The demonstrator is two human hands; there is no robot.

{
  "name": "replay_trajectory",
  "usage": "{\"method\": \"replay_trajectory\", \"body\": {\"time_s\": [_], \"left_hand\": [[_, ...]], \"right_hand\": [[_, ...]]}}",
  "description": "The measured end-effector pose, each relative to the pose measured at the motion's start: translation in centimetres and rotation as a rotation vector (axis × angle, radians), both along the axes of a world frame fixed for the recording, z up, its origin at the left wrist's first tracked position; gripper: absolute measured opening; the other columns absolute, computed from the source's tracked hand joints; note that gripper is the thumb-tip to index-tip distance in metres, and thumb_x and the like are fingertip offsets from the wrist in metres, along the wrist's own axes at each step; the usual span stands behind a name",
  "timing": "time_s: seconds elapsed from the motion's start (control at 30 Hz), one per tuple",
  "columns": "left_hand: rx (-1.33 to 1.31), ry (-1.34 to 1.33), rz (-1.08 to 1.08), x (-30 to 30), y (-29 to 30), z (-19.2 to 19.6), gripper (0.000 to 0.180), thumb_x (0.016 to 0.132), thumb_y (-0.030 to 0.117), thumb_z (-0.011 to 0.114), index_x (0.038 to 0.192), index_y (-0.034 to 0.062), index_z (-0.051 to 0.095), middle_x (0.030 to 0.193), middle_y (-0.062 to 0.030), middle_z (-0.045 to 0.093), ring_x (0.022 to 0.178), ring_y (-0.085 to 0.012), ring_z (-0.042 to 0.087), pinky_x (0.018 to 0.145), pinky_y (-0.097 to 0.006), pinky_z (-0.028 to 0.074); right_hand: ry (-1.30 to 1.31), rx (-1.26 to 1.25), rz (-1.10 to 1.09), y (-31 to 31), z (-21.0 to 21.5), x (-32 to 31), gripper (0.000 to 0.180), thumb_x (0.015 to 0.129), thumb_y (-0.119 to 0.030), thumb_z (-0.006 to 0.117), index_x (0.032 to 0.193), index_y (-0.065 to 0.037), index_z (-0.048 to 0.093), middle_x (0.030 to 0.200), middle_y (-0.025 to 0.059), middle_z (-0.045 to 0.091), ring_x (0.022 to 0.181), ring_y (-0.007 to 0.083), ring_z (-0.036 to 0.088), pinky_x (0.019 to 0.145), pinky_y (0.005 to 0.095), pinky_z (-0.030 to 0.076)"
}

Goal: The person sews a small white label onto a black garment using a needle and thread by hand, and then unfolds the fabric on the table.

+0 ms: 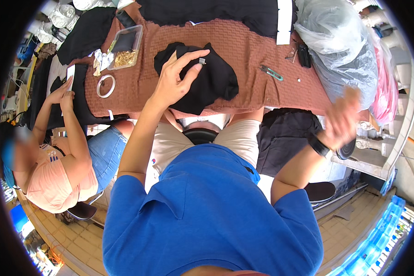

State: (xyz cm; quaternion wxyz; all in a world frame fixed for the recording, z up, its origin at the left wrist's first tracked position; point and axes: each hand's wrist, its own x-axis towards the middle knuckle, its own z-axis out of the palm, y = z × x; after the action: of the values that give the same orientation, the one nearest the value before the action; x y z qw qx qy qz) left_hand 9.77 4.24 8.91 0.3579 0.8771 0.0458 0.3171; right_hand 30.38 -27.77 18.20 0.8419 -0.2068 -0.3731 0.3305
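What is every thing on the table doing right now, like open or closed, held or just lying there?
Left hand: fingers spread, pinching a small white tag on the black fabric.
Right hand: raised off the table, blurred, holds nothing visible.
Clear plastic box: open, brass bits inside.
Green snips: lying flat, untouched.
Tape ring: lying flat.

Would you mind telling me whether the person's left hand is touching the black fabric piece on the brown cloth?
Touching. The head view shows the left hand resting on the black fabric piece, its fingertips pinching a small pale tag on it.
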Motion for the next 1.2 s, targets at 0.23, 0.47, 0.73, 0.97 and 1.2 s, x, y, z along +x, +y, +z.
{"method": "replay_trajectory", "body": {"time_s": [0.23, 0.47, 0.73, 0.97, 1.2], "left_hand": [[-0.313, -0.061, -0.099, 0.7, -0.3, 1.9, 0.046, 0.086, -0.005, 0.072, 0.13, 0.0023, 0.061, 0.129, -0.0081, 0.063, 0.102, -0.012, 0.063, 0.089, -0.024, 0.05], [-0.612, -0.055, -0.256, 0.2, -0.7, 3.7, 0.062, 0.083, -0.011, 0.071, 0.141, 0.0013, 0.052, 0.141, -0.0081, 0.053, 0.12, -0.0136, 0.056, 0.101, -0.028, 0.047], [-0.683, 0.039, -0.151, -0.4, -1.4, 2.0, 0.066, 0.082, -0.012, 0.069, 0.143, 0.0016, 0.049, 0.141, -0.0087, 0.053, 0.124, -0.0157, 0.054, 0.107, -0.031, 0.043], [-0.821, -0.072, -0.033, -0.1, -2.7, 0.3, 0.052, 0.086, -0.009, 0.07, 0.136, -0.0011, 0.055, 0.12, -0.01, 0.065, 0.106, -0.0139, 0.064, 0.095, -0.027, 0.052], [-0.847, -0.091, 0.018, -0.4, -3.1, -0.1, 0.05, 0.085, -0.01, 0.07, 0.133, -0.002, 0.058, 0.113, -0.0095, 0.068, 0.1, -0.0126, 0.066, 0.089, -0.025, 0.055]], "right_hand": [[0.314, -0.54, -0.185, 16.5, -16.3, -1.3, 0.007, 0.099, -0.006, 0.057, 0.104, -0.002, 0.062, 0.106, 0.0146, 0.067, 0.097, 0.0271, 0.069, 0.092, 0.0437, 0.058], [0.293, -0.762, 0.379, 20.0, -15.0, -4.6, 0.03, 0.099, -0.008, 0.058, 0.126, 0.006, 0.056, 0.119, 0.0167, 0.065, 0.104, 0.0228, 0.068, 0.09, 0.033, 0.059], [0.153, -0.585, 0.489, 17.4, -15.6, -5.2, 0.039, 0.093, -0.01, 0.069, 0.127, 0.006, 0.058, 0.118, 0.0158, 0.068, 0.101, 0.0199, 0.07, 0.088, 0.0313, 0.06], [0.202, -0.575, 0.311, 16.6, -16.1, -6.5, 0.033, 0.091, 0.002, 0.066, 0.123, 0.004, 0.062, 0.113, 0.0144, 0.07, 0.095, 0.0182, 0.071, 0.083, 0.0309, 0.061], [0.174, -0.595, 0.202, 16.1, -16.1, -7.9, 0.031, 0.09, 0.006, 0.064, 0.121, 0.002, 0.065, 0.112, 0.0097, 0.071, 0.097, 0.0135, 0.069, 0.088, 0.0294, 0.058]]}}
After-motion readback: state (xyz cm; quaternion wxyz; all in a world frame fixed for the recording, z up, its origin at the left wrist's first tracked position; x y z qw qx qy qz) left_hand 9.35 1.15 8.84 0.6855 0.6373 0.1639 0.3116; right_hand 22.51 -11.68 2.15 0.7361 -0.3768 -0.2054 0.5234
